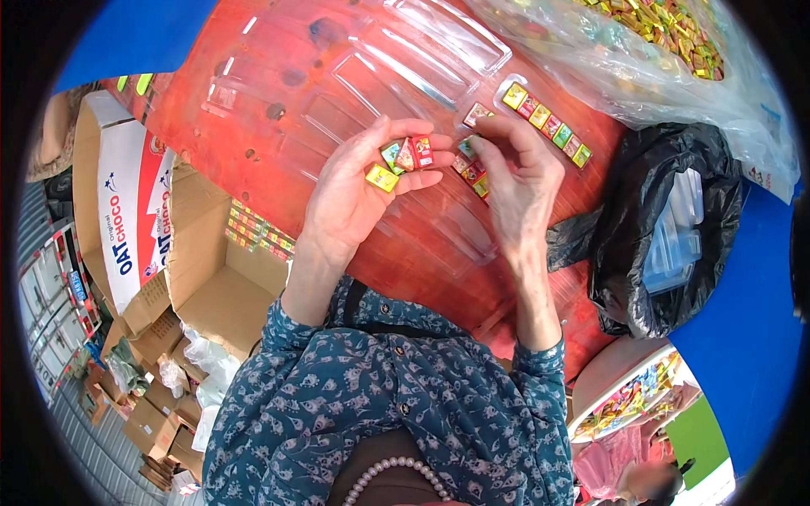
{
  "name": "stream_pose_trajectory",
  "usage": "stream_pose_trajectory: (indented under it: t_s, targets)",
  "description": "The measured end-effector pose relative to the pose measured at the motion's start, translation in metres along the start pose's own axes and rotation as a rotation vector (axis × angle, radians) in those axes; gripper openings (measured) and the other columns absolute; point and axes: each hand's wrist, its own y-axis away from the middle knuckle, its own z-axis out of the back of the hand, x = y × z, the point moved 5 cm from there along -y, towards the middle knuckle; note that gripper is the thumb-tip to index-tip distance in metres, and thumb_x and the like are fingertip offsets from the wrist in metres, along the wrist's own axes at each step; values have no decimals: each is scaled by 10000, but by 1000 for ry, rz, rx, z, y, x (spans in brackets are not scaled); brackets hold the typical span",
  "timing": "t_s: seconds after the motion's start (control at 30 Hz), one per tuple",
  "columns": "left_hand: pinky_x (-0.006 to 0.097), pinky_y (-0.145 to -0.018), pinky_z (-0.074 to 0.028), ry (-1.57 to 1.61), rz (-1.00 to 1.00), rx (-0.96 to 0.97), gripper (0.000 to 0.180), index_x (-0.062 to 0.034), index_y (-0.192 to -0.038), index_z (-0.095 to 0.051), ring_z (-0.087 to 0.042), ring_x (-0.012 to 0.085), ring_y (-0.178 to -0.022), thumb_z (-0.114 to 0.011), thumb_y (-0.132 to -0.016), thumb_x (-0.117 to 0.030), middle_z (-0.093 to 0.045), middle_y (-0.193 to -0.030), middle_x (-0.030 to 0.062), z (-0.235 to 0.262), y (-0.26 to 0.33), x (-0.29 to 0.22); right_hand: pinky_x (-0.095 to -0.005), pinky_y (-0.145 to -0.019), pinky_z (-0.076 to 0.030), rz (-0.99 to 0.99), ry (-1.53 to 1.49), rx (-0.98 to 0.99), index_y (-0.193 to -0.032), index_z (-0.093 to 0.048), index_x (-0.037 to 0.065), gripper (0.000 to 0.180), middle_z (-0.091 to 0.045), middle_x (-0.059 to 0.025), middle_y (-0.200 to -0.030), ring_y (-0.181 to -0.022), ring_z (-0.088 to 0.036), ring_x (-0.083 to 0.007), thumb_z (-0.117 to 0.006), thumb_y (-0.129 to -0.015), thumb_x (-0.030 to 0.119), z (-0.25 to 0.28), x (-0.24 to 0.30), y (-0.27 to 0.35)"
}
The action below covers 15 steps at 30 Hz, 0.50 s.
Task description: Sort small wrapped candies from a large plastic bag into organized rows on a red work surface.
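My left hand (335, 190) is palm up, fingers slightly curled, and cradles several small square wrapped candies (406, 154) in red, green and yellow. Beside it, the thumb and fingertips of my right hand (525, 185) pinch together on a small green wrapped candy (465, 148) at a narrow row of clear plastic tray. Other candies (475, 179) sit in that row, partly covered by my right hand. Just to the right lies a second row (544, 120), filled with a line of coloured candies. Clear moulded trays (372, 82) lie on the red table (278, 156) beyond my hands.
A clear bag of candies (675, 38) stands at the far right. Nearer is a black plastic bag (612, 253) with clear plastic pieces (675, 240) inside. An open carton (224, 299) with filled rows (253, 232) stands left. A white tub (603, 379) of wrappers is lower right, near another person (612, 464).
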Motion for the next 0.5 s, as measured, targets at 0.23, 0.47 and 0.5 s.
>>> stream_pose_trajectory:
  t_s: [0.23, 0.47, 0.5]
  targets:
    - [376, -872, -534, -133, -142, -108, 399, 76, -1156, -541, -624, 306, -1036, -394, -1003, -262, -605, -1127, 236, -2, 3, -7, -389, -706, -469, 174, 224, 29, -890, -619, 2, 138, -603, -164, -829, -801, -593, -334, -631, -755, -27, -11, 2, -1]
    - [370, -877, -531, -219, -191, -157, 298, 55, -1142, -562, -636, 284, -1020, -472, -970, -172, -618, -1118, 217, 0, 2, -5, -397, -697, -468, 251, 326, 29, -903, -601, -10, 167, -583, -171, -816, -788, -577, -347, -640, -744, -48, -13, 6, 4]
    - [370, -877, -531, -218, -190, -158, 298, 55, -1142, -562, -636, 284, -1020, -472, -970, -172, -618, -1118, 217, 0, 2, -3, -397, -697, -468, 249, 326, 29, -903, -601, -10, 167, -583, -171, -816, -788, -577, -347, -640, -744, -48, -13, 7, 5]
